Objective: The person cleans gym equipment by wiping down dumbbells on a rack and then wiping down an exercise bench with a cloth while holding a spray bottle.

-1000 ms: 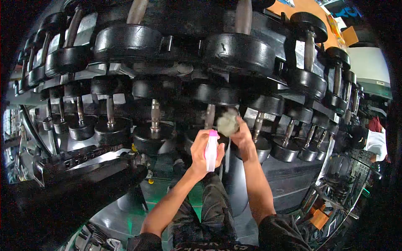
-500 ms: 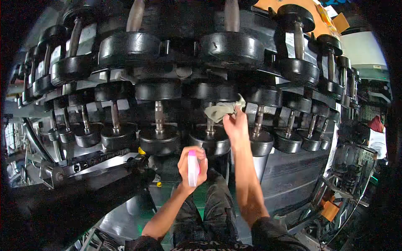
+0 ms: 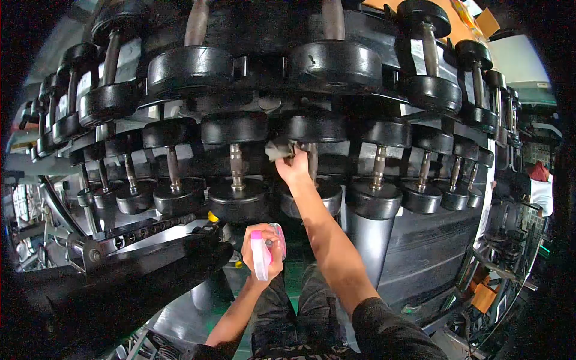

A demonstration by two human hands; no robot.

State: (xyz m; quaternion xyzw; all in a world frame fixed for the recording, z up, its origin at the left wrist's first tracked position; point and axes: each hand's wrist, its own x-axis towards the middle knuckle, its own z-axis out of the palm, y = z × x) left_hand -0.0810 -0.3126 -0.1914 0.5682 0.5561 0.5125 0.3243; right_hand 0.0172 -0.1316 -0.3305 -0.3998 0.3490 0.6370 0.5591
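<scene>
My right hand [image 3: 294, 169] is closed round a crumpled grey-green cloth [image 3: 281, 150]. It lies at the left side of the handle of a black dumbbell [image 3: 313, 127] on the lower rack tier, just below that dumbbell's rear head. My forearm hides part of the front head. Lower down and to the left, my left hand [image 3: 275, 265] grips a spray bottle [image 3: 260, 259] with a pink and white trigger head. The bottle is held in front of the rack, and my fingers cover much of it. Another dumbbell [image 3: 237, 201] rests just left of the cloth.
More dumbbells line the upper tier [image 3: 336, 66] and both sides of the lower tier. A dark padded bench [image 3: 138, 270] reaches in from the left. At the right stand gym machines [image 3: 507, 225]. An orange-brown surface with a cardboard box [image 3: 486, 23] is at the top right.
My right hand has moved left with the cloth, from the right side of the dumbbell handle to its left. My left hand and the spray bottle have shifted slightly left and down.
</scene>
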